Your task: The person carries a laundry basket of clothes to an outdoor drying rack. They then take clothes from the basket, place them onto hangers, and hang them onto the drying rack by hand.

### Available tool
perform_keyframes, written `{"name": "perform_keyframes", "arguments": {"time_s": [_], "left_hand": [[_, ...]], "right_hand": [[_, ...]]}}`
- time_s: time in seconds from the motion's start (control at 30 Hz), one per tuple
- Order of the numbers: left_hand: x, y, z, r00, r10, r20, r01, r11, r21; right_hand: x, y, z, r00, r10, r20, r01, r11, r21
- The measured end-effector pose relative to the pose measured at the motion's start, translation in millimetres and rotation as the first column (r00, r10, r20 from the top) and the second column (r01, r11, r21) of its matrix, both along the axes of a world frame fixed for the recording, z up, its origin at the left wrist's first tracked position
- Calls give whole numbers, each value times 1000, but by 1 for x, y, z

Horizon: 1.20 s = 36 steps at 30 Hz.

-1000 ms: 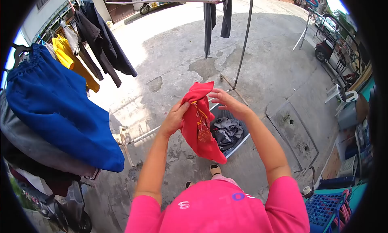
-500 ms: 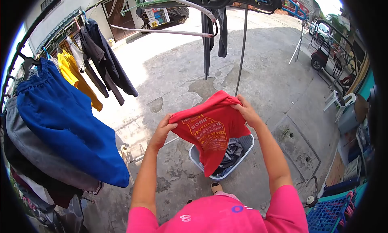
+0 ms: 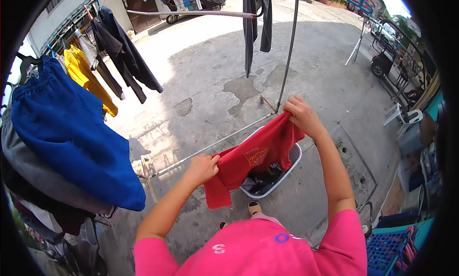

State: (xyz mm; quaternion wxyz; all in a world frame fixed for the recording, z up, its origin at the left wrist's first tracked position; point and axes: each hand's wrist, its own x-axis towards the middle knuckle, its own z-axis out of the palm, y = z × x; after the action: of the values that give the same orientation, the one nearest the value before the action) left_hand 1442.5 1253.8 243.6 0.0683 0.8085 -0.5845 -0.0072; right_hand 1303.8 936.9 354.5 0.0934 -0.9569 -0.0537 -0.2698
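Note:
Between my two hands stretches a red shirt with yellow and pale lettering on its front. My left hand is closed on its near left edge, and a part of the cloth hangs below that grip. Higher and to the right, my right hand grips the other end, its fingers slightly blurred. Below the shirt a light-rimmed laundry basket stands on the concrete, partly covered by the red cloth. Dark garments lie inside it.
Blue shorts and a yellow garment hang at the left. Dark trousers hang ahead, beside a thin upright pole. A low metal bar crosses beyond the basket. At the right are a white chair and a blue crate.
My right hand has moved up and my left hand down, so the shirt now slants. Its front is gathered and less lettering shows. The view has tilted downward.

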Motion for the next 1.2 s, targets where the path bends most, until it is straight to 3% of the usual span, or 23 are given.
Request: {"name": "perform_keyframes", "arguments": {"time_s": [0.03, 0.1, 0.17, 0.3, 0.37, 0.4, 0.43, 0.5, 0.53, 0.6, 0.67, 0.7, 0.73, 0.83, 0.87, 0.9, 0.97, 1.03, 1.07, 1.1, 1.13, 1.17, 1.2], "left_hand": [[6, 2, -6, 978, 208, 27, -209, 975, 69], [28, 5, -16, 913, 406, -33, -397, 905, 154], [42, 4, -8, 779, 626, -43, -604, 767, 218], [51, 8, -26, 748, 655, -104, -645, 755, 118], [46, 4, -30, 801, 564, -203, -589, 803, -90], [48, 4, -46, 799, 497, -338, -576, 793, -197], [51, 4, -59, 798, 498, -341, -576, 796, -187], [58, 0, -74, 895, 305, -326, -437, 745, -504], [53, -4, -65, 896, 300, -326, -433, 749, -502], [37, -12, -44, 781, 55, -623, -477, 697, -536], [25, -18, -22, 738, -49, -673, -409, 761, -504], [18, -21, -8, 687, -144, -713, -334, 808, -486], [9, -24, 8, 725, -184, -663, -238, 838, -492], [-6, -33, 36, 759, -214, -615, -130, 876, -465], [-7, -35, 42, 722, -234, -652, -211, 822, -528], [-3, -37, 44, 724, -236, -648, -207, 822, -531], [6, -35, 49, 734, -122, -668, -509, 552, -661], [6, -35, 52, 754, -128, -645, -508, 508, -695], [7, -34, 51, 922, -42, -385, -314, 503, -806], [8, -33, 46, 995, 44, -86, -96, 519, -849], [8, -29, 34, 980, 88, -178, -195, 584, -788], [7, -29, 22, 981, 95, -172, -195, 581, -790], [4, -33, 11, 971, 176, -163, -238, 605, -760]], "right_hand": [[-5, 13, 3, 1000, 14, -6, -14, 1000, 6], [-17, 45, -1, 972, 172, -163, -202, 961, -188], [-32, 80, -14, 916, 341, -211, -387, 889, -244], [-62, 133, -60, 793, 495, -357, -581, 790, -197], [-71, 146, -80, 758, 525, -387, -606, 787, -117], [-75, 154, -88, 747, 538, -390, -595, 803, -32], [-79, 161, -96, 738, 549, -392, -578, 815, 53], [-82, 177, -106, 718, 575, -391, -587, 803, 104], [-83, 185, -110, 670, 614, -416, -587, 782, 208], [-79, 192, -114, 576, 661, -481, -534, 750, 392], [-56, 181, -106, 829, 483, -284, -411, 869, 276], [-38, 171, -103, 926, 358, -121, -284, 871, 401], [-21, 163, -98, 985, 170, 3, -155, 893, 423], [26, 145, -79, 987, 9, 162, -71, 921, 382], [35, 145, -75, 987, 148, 61, -151, 737, 659], [44, 143, -71, 950, 311, 14, -166, 467, 869], [58, 138, -70, 937, 346, -55, -121, 466, 877], [66, 141, -66, 914, 387, -122, -80, 466, 881], [69, 144, -64, 906, 416, -82, -59, 315, 947], [72, 147, -62, 897, 440, -39, -34, 155, 987], [74, 152, -58, 879, 462, 122, -89, -92, 992], [74, 156, -54, 874, 469, 127, -95, -91, 991], [73, 161, -46, 873, 456, 174, -105, -172, 979]]}}
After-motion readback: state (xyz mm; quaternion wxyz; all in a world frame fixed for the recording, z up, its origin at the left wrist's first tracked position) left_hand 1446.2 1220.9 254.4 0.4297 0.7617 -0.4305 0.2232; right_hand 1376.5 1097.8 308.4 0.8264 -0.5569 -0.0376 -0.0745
